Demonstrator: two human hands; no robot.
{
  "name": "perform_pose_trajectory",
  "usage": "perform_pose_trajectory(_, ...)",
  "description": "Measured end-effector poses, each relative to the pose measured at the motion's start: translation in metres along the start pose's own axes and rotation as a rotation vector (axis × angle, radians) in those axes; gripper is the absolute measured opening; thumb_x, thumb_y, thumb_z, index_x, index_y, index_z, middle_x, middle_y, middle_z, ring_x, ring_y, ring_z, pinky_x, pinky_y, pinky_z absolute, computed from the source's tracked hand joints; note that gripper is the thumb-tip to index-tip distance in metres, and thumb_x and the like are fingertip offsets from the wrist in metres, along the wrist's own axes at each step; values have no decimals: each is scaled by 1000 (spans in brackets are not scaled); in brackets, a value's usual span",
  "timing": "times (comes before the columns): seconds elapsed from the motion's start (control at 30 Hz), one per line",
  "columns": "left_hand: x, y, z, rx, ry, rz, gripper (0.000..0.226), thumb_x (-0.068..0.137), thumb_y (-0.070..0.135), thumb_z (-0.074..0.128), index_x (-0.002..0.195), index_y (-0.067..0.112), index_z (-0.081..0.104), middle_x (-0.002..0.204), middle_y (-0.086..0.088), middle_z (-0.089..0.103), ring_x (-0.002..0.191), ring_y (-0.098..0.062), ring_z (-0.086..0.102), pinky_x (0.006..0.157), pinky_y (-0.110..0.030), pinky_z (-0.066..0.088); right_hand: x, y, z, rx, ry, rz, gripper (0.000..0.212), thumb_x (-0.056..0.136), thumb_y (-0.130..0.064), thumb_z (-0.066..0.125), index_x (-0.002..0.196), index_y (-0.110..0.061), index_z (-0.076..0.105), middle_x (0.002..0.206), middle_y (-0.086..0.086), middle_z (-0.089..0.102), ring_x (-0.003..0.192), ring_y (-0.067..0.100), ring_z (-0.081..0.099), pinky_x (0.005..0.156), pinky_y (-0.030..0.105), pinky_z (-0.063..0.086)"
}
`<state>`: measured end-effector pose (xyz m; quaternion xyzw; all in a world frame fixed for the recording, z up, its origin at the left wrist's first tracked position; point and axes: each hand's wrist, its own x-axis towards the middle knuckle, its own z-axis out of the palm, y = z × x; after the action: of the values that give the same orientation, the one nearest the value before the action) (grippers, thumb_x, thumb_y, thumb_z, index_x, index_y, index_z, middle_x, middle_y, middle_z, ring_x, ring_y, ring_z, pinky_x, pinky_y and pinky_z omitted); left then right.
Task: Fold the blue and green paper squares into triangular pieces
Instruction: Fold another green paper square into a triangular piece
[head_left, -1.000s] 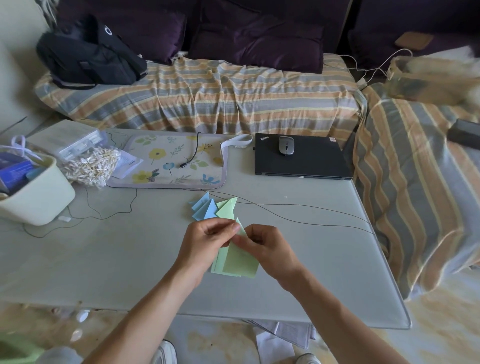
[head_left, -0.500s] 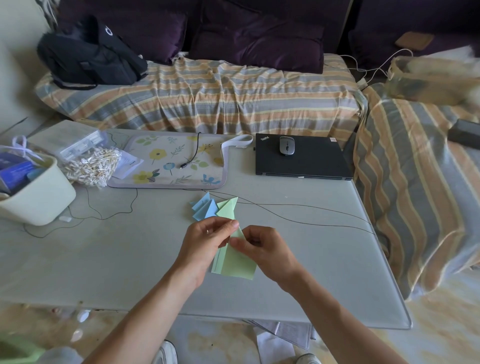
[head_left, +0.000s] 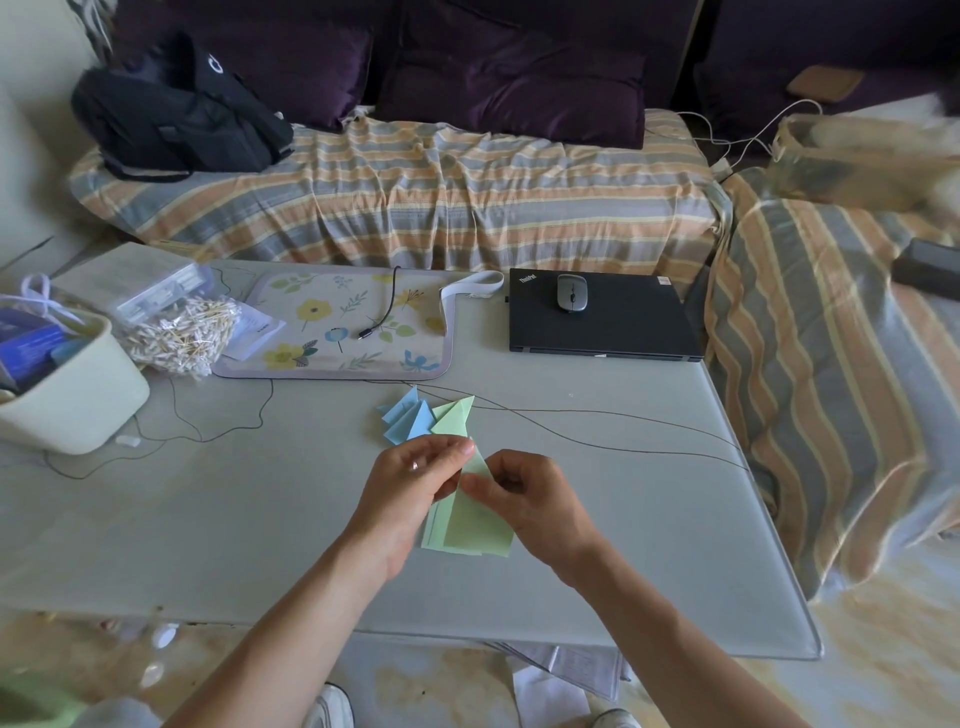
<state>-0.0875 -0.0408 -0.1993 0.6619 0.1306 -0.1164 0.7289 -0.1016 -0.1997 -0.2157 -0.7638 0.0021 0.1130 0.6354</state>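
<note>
Over the grey table (head_left: 260, 519) both hands hold a light green paper (head_left: 475, 525) that is partly folded. My left hand (head_left: 415, 488) pinches its upper left edge between thumb and fingers. My right hand (head_left: 524, 493) pinches the top fold from the right. More green paper (head_left: 434, 530) shows under it at the left, and I cannot tell whether that is a separate sheet. Just beyond the hands lie folded blue triangular pieces (head_left: 408, 418) and a folded green triangular piece (head_left: 457, 415).
A floral mat (head_left: 337, 332) with a cable, a shut black laptop (head_left: 602, 322) with a mouse (head_left: 571, 292) on it, a cream tub (head_left: 67, 395) and a bag of small sticks (head_left: 182, 332) sit along the back and left. A thin wire (head_left: 597, 415) crosses the table behind the hands.
The green paper has shifted slightly in my hands and its top fold is pinched tighter. Both hands stay in about the same place.
</note>
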Motion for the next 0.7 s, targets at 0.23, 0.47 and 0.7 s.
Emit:
perform_pose_trajectory(0.23,-5,-7,4,178,-34,84,6,88,17,79,93,14,79,75,5,74,72,-5,66,71,-19,51,3,-1,-7,165,124,50,27,95,-24,71,79,-3,66,62,-6,56,56,8,47,52,15,37)
perform_pose_trajectory(0.47,-5,-4,4,174,-29,99,5,87,12,79,92,13,80,74,4,75,68,-3,66,65,-14,50,4,0,-7,248,96,83,23,94,-25,72,85,-5,67,73,3,61,69,16,54,66,28,43)
perform_pose_trajectory(0.7,-4,-6,4,220,-60,33,5,84,14,82,87,18,82,74,2,74,70,-6,63,72,-21,46,8,-3,-16,432,170,99,8,97,-14,66,93,-9,70,77,4,66,76,19,62,74,27,54)
